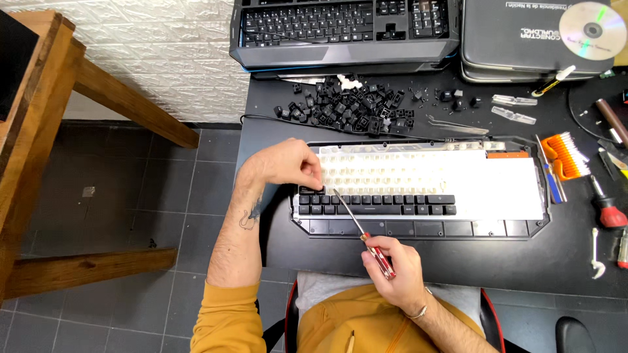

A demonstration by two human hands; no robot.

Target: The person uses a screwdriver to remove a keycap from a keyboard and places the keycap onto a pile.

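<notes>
1. The black counter [418, 261] fills the right of the view, and beside it on the left are grey floor tiles and a wooden frame [78, 85].
2. A second, complete black keyboard [343, 33] lies at the far edge of the counter, next to a grey case [517, 46] with a disc [593, 30] resting on top.
3. The stripped keyboard [418, 189] lies straight in front of the person. Most of its keycaps are off, baring a white plate, and only two rows of black keys remain along its near left side.
4. A heap of loose black keycaps [347, 104] sits between the two keyboards, with metal tweezers [458, 125] just to its right.
5. The left forearm reaches in from below, bare from an ochre sleeve, with the wrist bent to the right. The left hand [288, 167] rests on the keyboard's upper left corner, knuckles up, and its fingers [313, 178] are curled together and pressed down at the edge of the remaining keys. I cannot tell whether they pinch a keycap.
6. The right hand [396, 265] hovers near the counter's near edge, wrist cocked, with its fingers clamped around the red handle of a screwdriver [366, 235]. The shaft angles up and to the left, and its tip meets the top key row just beside the left fingers.
7. An orange brush [566, 155] and a red-handled tool [608, 209] lie to the right of the keyboard.
</notes>
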